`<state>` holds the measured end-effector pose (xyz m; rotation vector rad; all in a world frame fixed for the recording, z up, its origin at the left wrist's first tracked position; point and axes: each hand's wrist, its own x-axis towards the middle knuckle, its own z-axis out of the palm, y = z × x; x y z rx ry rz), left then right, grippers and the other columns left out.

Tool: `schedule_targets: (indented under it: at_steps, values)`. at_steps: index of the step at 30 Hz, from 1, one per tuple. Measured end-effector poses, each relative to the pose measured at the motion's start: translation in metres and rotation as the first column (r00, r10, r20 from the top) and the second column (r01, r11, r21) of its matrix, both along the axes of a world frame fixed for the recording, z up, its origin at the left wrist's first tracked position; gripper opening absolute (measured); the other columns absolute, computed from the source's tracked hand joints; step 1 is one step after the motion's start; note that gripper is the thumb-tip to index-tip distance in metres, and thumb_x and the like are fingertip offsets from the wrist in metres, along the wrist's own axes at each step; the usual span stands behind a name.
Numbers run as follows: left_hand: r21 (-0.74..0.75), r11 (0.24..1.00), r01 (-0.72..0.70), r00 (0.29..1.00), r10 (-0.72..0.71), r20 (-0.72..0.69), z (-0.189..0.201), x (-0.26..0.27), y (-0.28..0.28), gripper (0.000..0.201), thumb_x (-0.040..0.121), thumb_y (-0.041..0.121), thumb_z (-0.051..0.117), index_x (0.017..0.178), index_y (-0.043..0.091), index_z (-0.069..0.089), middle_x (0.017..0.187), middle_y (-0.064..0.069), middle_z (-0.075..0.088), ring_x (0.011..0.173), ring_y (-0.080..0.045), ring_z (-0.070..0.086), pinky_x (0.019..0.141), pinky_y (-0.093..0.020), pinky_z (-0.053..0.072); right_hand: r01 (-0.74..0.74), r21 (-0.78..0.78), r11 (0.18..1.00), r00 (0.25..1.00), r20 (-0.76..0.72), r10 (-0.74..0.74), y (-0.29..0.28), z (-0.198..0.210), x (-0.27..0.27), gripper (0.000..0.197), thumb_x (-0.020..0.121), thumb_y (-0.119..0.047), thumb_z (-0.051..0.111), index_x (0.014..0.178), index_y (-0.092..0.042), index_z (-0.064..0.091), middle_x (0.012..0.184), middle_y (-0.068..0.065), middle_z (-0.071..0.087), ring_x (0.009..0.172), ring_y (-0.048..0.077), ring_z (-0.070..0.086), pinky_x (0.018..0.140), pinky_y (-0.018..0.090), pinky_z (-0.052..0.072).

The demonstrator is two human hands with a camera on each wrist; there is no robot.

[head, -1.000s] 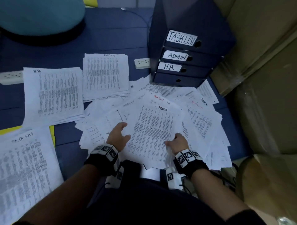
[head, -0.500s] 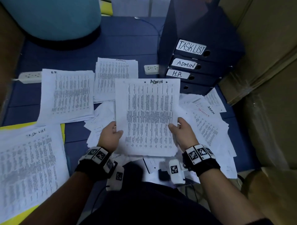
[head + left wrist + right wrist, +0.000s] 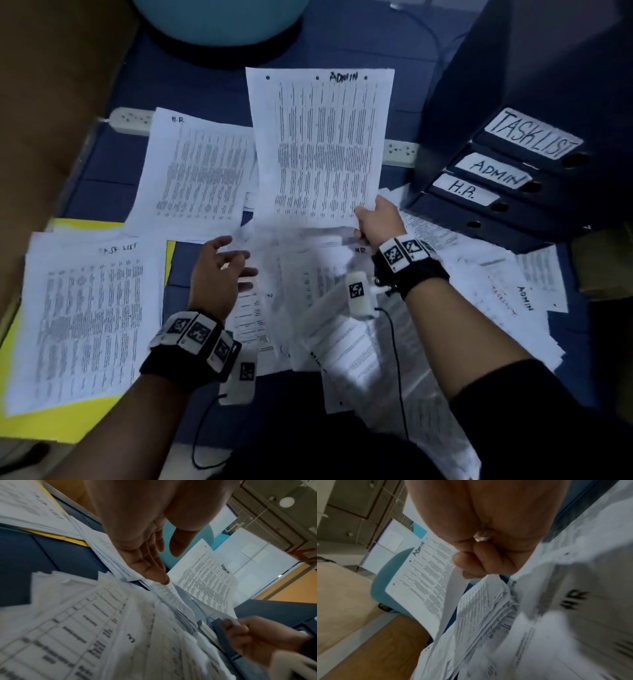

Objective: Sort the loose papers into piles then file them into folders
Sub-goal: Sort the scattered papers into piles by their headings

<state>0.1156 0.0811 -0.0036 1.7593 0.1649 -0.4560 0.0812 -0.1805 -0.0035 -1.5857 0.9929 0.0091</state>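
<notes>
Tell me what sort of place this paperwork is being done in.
Probably an office, with the work done on the floor: labelled box files stand stacked, printed sheets lie in piles on blue flooring, and power strips lie beside them.

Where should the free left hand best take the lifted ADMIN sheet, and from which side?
Probably the lower left corner, coming from the left. The right hand pinches only the lower right corner of the ADMIN sheet, so its left side hangs unsupported. The left hand hovers open just below that corner.
</notes>
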Motion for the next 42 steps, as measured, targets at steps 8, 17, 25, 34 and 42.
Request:
schedule_targets:
  at_steps: [8, 17, 25, 34, 42]
  values:
    - [0.088, 0.995, -0.055, 0.994, 0.063, -0.094, -0.027, -0.014, 0.025, 0.028, 0.095, -0.003, 0.047, 0.117, 0.013, 0.049, 0.097, -0.009, 0.065, 0.072, -0.027, 0.065, 0.054, -0.028, 0.048, -0.014, -0.098, 0.995, 0.994, -0.111, 0.003, -0.009, -0.05, 0.067, 0.006, 0.096, -0.012, 0.047, 0.096, -0.008, 0.052, 0.082, 0.01, 0.06, 0.044, 0.016, 0.058, 0.038, 0.021, 0.043]
    - [0.139, 0.989, 0.051, 0.991, -0.034, -0.127, -0.031, -0.028, 0.023, 0.026, 0.092, -0.002, 0.052, 0.106, 0.019, 0.056, 0.096, -0.005, 0.067, 0.075, -0.023, 0.066, 0.06, -0.03, 0.051, -0.081, -0.072, 0.994, 0.996, -0.044, 0.078, -0.018, -0.044, 0.043, 0.043, 0.092, -0.035, 0.064, 0.123, -0.012, 0.047, 0.088, 0.006, 0.064, 0.05, 0.014, 0.061, 0.044, 0.023, 0.045]
    - [0.166, 0.878, 0.448, 0.893, -0.45, -0.03, -0.031, -0.023, -0.013, 0.025, 0.09, 0.003, 0.055, 0.106, 0.023, 0.058, 0.099, 0.002, 0.066, 0.087, -0.017, 0.064, 0.078, -0.036, 0.054, 0.036, -0.231, 0.972, 0.992, -0.108, -0.063, -0.022, 0.001, -0.096, 0.022, 0.093, -0.029, 0.064, 0.1, -0.01, 0.055, 0.09, 0.005, 0.064, 0.059, 0.018, 0.063, 0.054, 0.028, 0.047]
    - [0.294, 0.558, 0.776, 0.585, -0.811, -0.006, -0.034, -0.051, -0.031, 0.041, 0.087, 0.007, 0.061, 0.127, 0.009, 0.056, 0.13, -0.005, 0.057, 0.121, -0.021, 0.052, 0.102, -0.029, 0.038, 0.162, -0.27, 0.949, 0.781, -0.553, -0.291, 0.065, -0.046, -0.25, 0.042, 0.079, -0.041, 0.075, 0.093, -0.007, 0.055, 0.071, 0.003, 0.052, 0.065, 0.019, 0.053, 0.051, 0.023, 0.037]
    - [0.348, 0.49, 0.799, 0.544, -0.836, -0.074, -0.026, -0.076, -0.024, 0.047, 0.088, 0.01, 0.059, 0.134, 0.014, 0.047, 0.133, -0.014, 0.053, 0.122, -0.027, 0.051, 0.098, -0.034, 0.04, 0.289, -0.233, 0.928, 0.778, -0.508, -0.37, 0.087, -0.058, -0.237, 0.067, 0.082, -0.032, 0.076, 0.131, -0.002, 0.041, 0.119, 0.017, 0.06, 0.098, 0.03, 0.064, 0.06, 0.03, 0.049]
